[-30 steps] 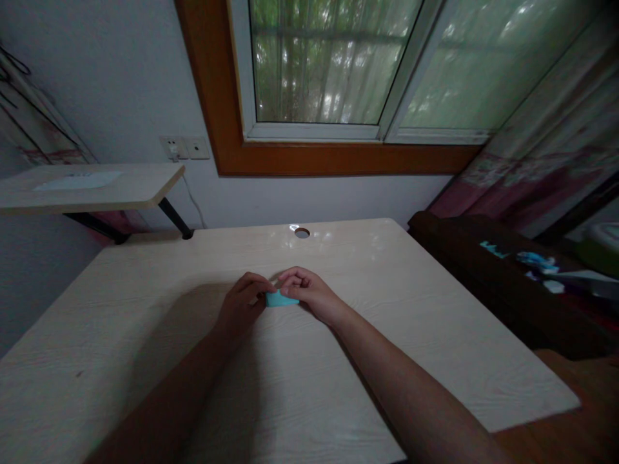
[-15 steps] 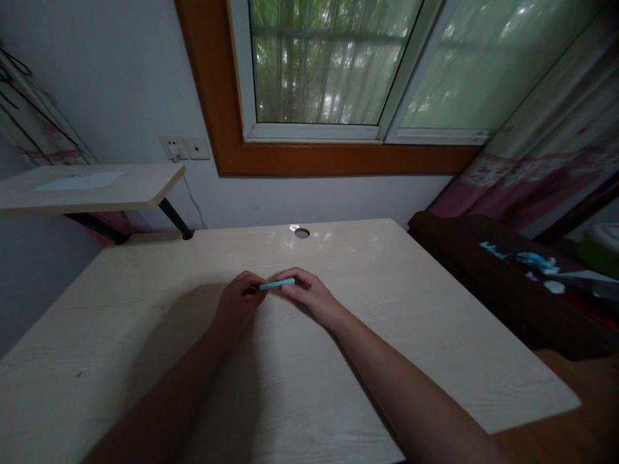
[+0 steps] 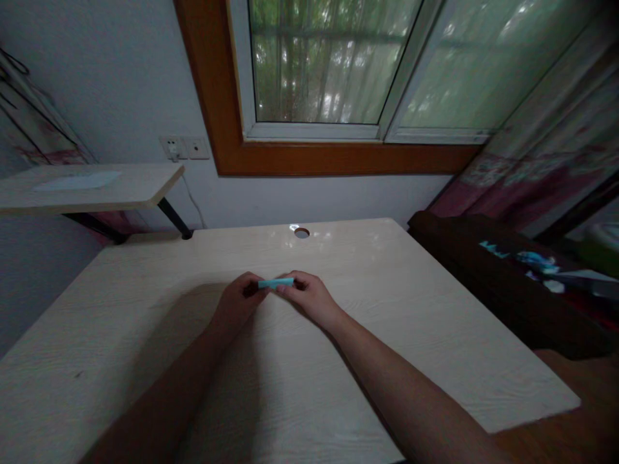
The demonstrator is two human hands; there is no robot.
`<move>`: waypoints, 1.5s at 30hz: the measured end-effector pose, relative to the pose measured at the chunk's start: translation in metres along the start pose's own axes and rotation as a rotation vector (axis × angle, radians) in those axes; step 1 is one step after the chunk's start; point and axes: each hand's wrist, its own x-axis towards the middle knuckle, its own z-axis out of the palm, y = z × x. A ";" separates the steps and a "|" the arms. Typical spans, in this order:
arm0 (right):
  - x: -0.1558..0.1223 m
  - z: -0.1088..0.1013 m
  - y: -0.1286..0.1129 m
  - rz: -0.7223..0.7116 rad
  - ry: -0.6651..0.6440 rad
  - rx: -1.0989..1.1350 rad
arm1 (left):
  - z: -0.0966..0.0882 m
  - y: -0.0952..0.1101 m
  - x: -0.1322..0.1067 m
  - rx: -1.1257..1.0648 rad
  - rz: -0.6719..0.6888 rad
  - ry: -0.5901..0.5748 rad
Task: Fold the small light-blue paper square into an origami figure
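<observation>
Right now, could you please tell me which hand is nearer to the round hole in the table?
Right: the right hand is almost straight below the hole in the picture; the left hand is also below, but farther off to the left.

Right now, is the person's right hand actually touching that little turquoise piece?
Touching. The head view shows the right hand with its thumb against the near edge of the turquoise piece, toward its right end.
</observation>
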 end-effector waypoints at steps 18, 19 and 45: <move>0.003 -0.005 0.002 0.085 -0.110 -0.087 | 0.002 0.002 -0.003 -0.034 0.027 -0.055; 0.002 -0.005 0.002 0.076 -0.110 -0.102 | 0.001 0.003 -0.003 -0.023 0.018 -0.059; 0.001 -0.002 0.011 0.010 -0.143 -0.169 | 0.002 0.002 -0.003 0.038 -0.040 -0.034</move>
